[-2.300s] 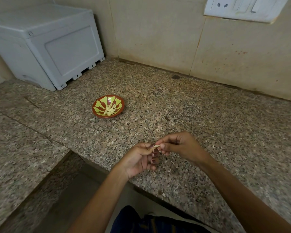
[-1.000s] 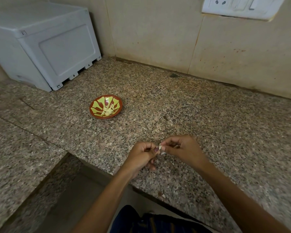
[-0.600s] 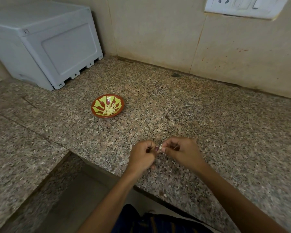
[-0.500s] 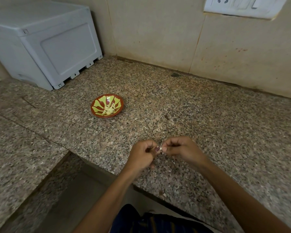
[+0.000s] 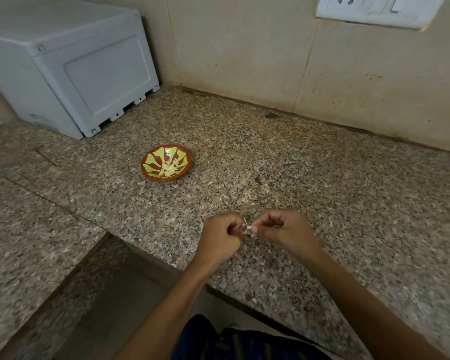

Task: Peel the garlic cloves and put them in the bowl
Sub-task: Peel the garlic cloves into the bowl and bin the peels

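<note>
Pinching a small pale garlic clove (image 5: 249, 228) between curled fingertips of the left hand (image 5: 220, 241) and the right hand (image 5: 286, 233), knuckles nearly meeting, both hovering just over the near part of the granite counter (image 5: 322, 183). Sitting well apart, up and to the left, the red-and-yellow bowl (image 5: 166, 162) holding peeled cloves (image 5: 170, 168), with the grey plastic box (image 5: 70, 63) behind it in the corner. Staying in nearly the same pinch as half a second ago, the hands barely shifting.
</note>
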